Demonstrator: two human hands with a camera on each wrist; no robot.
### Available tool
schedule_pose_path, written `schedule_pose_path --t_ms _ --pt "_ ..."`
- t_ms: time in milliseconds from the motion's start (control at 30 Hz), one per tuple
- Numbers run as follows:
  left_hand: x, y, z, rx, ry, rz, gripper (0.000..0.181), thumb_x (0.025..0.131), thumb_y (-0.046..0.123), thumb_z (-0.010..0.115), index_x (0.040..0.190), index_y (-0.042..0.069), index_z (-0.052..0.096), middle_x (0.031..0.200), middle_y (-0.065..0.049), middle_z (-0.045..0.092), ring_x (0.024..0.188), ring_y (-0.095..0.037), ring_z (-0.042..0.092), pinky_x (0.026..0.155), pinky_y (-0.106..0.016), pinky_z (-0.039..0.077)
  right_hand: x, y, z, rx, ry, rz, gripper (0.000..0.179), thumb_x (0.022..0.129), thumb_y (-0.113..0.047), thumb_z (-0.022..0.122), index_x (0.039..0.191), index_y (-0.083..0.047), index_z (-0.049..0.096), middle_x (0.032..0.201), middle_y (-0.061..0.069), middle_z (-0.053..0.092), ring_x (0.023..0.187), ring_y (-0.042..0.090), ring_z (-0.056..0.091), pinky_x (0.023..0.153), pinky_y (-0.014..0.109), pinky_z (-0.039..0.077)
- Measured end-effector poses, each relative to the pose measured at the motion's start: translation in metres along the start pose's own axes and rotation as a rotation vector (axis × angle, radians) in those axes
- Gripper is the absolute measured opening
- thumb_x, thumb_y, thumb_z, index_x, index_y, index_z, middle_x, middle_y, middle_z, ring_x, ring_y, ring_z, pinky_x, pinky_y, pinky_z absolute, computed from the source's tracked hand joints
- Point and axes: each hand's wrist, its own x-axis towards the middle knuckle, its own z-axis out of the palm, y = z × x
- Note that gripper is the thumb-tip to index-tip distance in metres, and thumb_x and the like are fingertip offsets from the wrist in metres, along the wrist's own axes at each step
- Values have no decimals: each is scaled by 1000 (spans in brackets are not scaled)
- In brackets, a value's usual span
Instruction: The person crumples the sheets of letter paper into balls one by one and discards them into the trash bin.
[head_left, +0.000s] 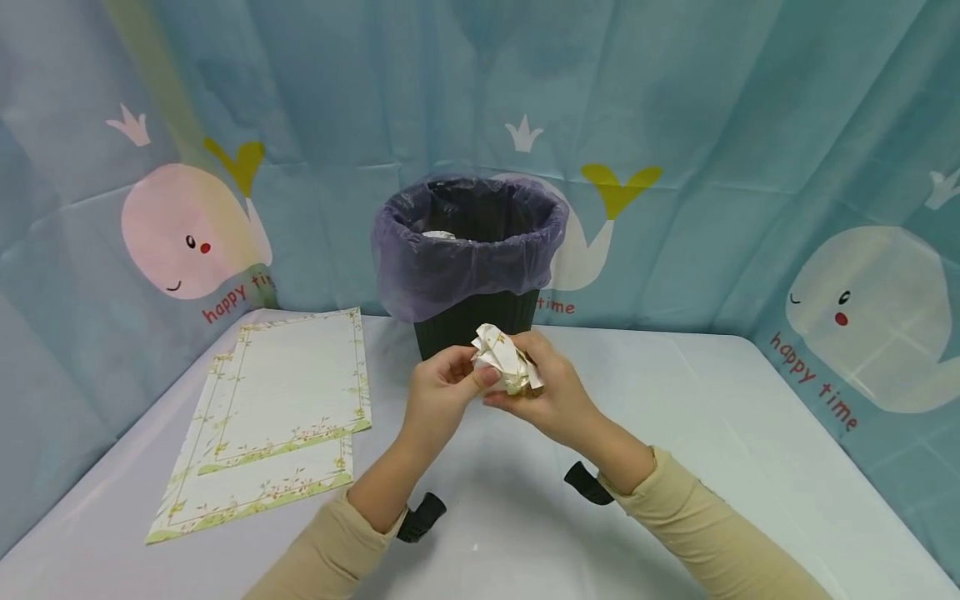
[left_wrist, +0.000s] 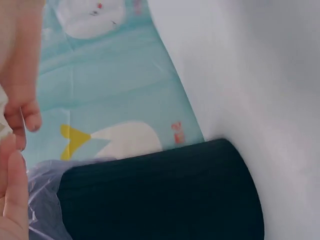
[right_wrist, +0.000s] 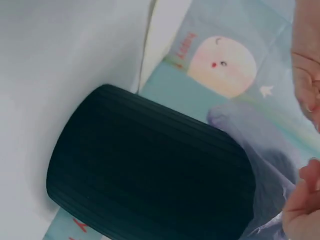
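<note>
A crumpled ball of patterned paper [head_left: 504, 358] is held up in front of the bin in the head view. My left hand [head_left: 442, 392] grips its left side, thumb across the front. On the other side my right hand [head_left: 555, 392] curls round the ball. Just behind both hands stands a dark trash bin [head_left: 476, 321] lined with a purple plastic bag [head_left: 465, 271]. Something whitish [head_left: 438, 235] shows inside the bin. In the left wrist view only a sliver of the paper ball [left_wrist: 4, 115] appears at the left edge.
Two bordered sheets of paper [head_left: 300, 375] lie overlapping on the left of the white table [head_left: 675, 400]. A blue curtain [head_left: 360, 100] with whale prints surrounds the table at the back and sides. Black straps with small devices [head_left: 422, 517] sit at both wrists.
</note>
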Motion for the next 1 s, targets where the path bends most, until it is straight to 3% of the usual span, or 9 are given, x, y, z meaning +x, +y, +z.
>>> schedule_pose_path --t_ms 167,267,400,533,600,733,1000 --pt "1 2 0 -20 13 -12 13 81 -5 73 85 -14 65 66 -10 59 58 -9 47 52 -19 41 -1 7 3 -31 68 -132 44 81 -37 71 98 0 57 87 11 62 75 22 58 65 27 50" --pt "0 4 0 -28 2 -42 12 82 -6 72 82 -14 64 64 -9 59 55 -8 50 52 -20 46 -3 9 2 -19 61 -138 46 83 -41 67 96 3 59 85 13 64 71 22 59 62 26 51" --pt "3 4 -2 -41 -25 -82 13 86 -3 71 85 -14 65 66 -9 61 57 -8 55 56 -23 52 -2 4 -5 18 -61 -27 45 83 -21 77 111 6 55 97 16 64 77 22 61 64 28 54" --pt "5 7 -6 -65 -56 -134 15 91 1 66 92 -14 65 73 -8 64 63 -10 58 59 -23 53 2 -3 -15 54 -250 140 80 79 -3 80 143 2 32 126 20 51 91 22 58 71 29 55" --pt "6 8 -8 -74 -73 -163 17 92 3 64 96 -14 65 77 -8 66 66 -11 60 61 -24 54 4 -5 -20 61 -307 169 93 78 -2 80 150 -2 21 134 21 44 95 23 57 74 29 55" --pt "7 9 -9 -82 -118 -212 20 93 6 65 98 -13 65 79 -7 67 68 -12 62 62 -25 55 5 -2 -23 66 -309 86 91 74 0 83 146 1 29 128 21 47 95 24 55 73 30 54" --pt "9 6 -10 -90 -189 -303 22 92 8 67 98 -13 65 80 -5 68 69 -14 62 65 -28 56 1 10 -11 25 -135 -155 59 65 4 86 116 0 57 100 10 60 88 20 56 71 29 51"
